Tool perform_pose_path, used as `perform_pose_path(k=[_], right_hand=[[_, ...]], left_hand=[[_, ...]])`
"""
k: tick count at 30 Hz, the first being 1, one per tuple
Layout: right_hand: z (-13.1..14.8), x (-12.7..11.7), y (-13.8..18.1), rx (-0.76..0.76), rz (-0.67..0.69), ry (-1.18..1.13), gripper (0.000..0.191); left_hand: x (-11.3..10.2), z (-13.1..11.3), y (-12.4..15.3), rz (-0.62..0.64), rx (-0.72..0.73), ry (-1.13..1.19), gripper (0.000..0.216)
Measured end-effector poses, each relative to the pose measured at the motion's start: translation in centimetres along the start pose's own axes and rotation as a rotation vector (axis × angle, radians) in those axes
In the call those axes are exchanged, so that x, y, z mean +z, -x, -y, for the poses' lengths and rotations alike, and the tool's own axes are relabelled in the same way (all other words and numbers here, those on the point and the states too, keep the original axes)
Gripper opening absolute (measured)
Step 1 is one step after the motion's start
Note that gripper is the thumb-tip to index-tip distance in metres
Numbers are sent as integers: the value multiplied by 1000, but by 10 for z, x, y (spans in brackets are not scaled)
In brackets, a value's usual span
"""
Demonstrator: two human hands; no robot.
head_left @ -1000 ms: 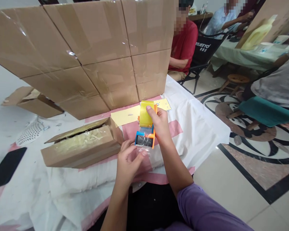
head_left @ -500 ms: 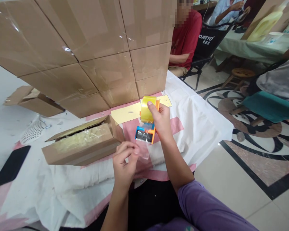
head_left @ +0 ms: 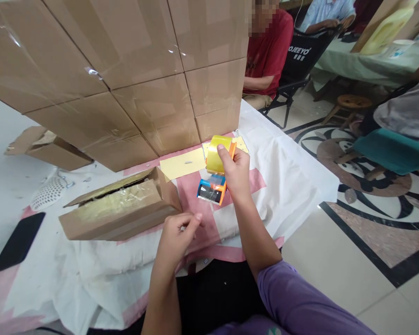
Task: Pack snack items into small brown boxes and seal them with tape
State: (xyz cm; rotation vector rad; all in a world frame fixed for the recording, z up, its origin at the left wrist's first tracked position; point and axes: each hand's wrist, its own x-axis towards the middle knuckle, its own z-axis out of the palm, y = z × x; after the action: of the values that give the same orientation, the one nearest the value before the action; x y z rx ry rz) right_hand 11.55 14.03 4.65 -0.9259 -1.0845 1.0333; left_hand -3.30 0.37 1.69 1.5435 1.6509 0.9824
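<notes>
Leftmost, a black phone (head_left: 18,242) is seen lying flat on the white-and-pink cloth (head_left: 293,172), with a white mesh object (head_left: 47,191) just beyond it and an opened cardboard box (head_left: 49,151) farther back. A wall of stacked cartons (head_left: 125,70), glossy with clear tape, is raised across the back of the table. In front of it, a long carton (head_left: 118,214) is laid on its side on the cloth, its top flap partly lifted and its upper face covered in tape.

Just right of that carton's near corner, the left hand (head_left: 176,237) is held low over the cloth, fingers curled in and thumb and forefinger pinched together; whether a strip of clear tape is caught between them cannot be told. A yellow paper sheet (head_left: 183,163) is laid flat at the foot of the stacked cartons.

Above and right of the left hand, apart from it, an orange-and-blue tape dispenser (head_left: 214,172) loaded with a yellowish roll is gripped by the right hand (head_left: 235,174). This hand is closed around the dispenser's right side, with the forefinger laid over the top of the roll, and the dispenser is held over a pink patch of the cloth.

Farther right, a person in a red shirt (head_left: 268,51) is seated at the table's far end, a black folding chair (head_left: 302,56) is seen just beside them, and a teal seat (head_left: 394,156) is placed on the patterned floor.
</notes>
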Motion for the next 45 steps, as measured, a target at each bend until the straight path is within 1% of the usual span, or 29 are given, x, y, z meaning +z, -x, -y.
perform_pose_path(k=[3,7,9,12,15,17,20,22,24,27,30,34,36,38,39,41,43,45], right_hand=[[1,-2,-1,-24,-16,5,49],[3,-6,-1,-73,-33,47,47],[4,-8,-2,-96,-33,55,46],[4,-9,-2,-141,-58,82,46],[5,-9,-2,-191,-92,118,49],[6,-10,-1,-223,-105,118,51],[8,-11,0,-251,-125,78,53],[8,-12,1,-245,-136,40,53],[9,-12,2,-222,-136,14,53],[8,-11,3,-198,-129,24,52],[8,-10,3,-209,-143,48,53],[11,-14,-2,-130,-123,-44,50],[12,-19,-5,-91,-111,-90,48],[13,-23,-6,-76,-103,-104,46],[14,-24,-6,-70,-94,-105,46],[14,-24,-5,-58,-58,-100,46],[15,-21,-3,-59,-25,-89,46],[15,-17,0,-72,-6,-76,47]], left_hand=[[-5,2,0,78,12,92,47],[-11,4,2,161,-72,275,48],[-11,5,3,159,-114,348,52],[-11,7,6,104,-138,416,53],[-12,9,10,56,-136,429,52],[-13,10,11,63,-140,421,52],[-12,10,8,130,-159,381,55],[-9,10,4,191,-181,348,55],[-4,11,-2,217,-198,316,52],[2,13,-7,180,-176,238,49],[3,17,-7,147,-147,131,49],[-2,22,-4,156,-134,-107,52],[-5,22,-3,124,-103,-148,45],[-6,18,-3,29,-29,-88,36],[-5,15,-3,-22,21,-36,40],[1,7,-4,-83,117,88,57],[11,-1,-5,-101,170,224,62],[22,-7,-5,-87,159,338,51]])
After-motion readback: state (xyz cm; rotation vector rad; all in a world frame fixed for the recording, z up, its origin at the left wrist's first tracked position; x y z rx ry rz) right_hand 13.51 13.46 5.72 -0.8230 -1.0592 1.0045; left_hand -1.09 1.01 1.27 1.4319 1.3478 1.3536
